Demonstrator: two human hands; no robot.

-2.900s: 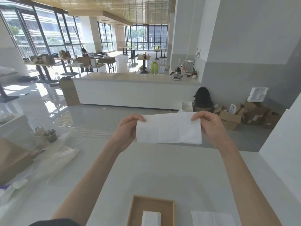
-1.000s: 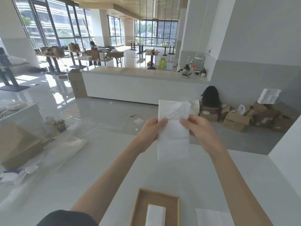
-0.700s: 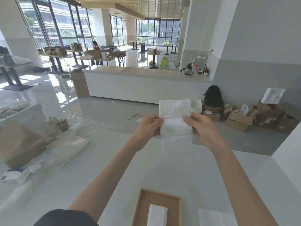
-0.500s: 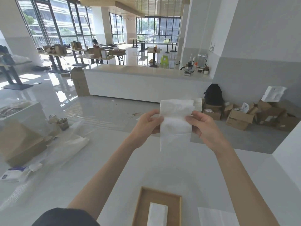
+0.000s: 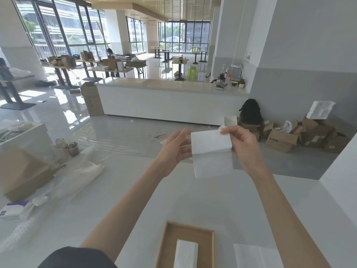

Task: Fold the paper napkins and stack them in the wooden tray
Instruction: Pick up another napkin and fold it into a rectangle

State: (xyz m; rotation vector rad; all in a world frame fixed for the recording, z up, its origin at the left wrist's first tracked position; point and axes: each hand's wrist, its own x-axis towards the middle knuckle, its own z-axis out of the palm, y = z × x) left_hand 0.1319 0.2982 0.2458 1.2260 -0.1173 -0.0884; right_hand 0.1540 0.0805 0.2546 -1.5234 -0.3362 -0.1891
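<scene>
I hold a white paper napkin [image 5: 211,151] in the air above the white table, between both hands. Its upper part is folded down toward me over the lower part, which hangs below. My left hand [image 5: 175,149] grips its left edge and my right hand [image 5: 243,146] pinches its top right corner. The wooden tray [image 5: 170,242] lies at the bottom middle of the view, with a folded napkin [image 5: 185,254] lying lengthwise inside it. A flat unfolded napkin [image 5: 255,256] rests on the table just right of the tray.
On the table's left side lie clear plastic bags [image 5: 77,176], a brown cardboard box [image 5: 21,175], a napkin packet [image 5: 13,209] and two small jars [image 5: 65,147]. A white wall block [image 5: 342,180] rises at the right. Beyond the table's far edge is open floor.
The napkin went from wide and horizontal to a tall strip, and its top half has now been folded down. My hands have shifted slightly right.
</scene>
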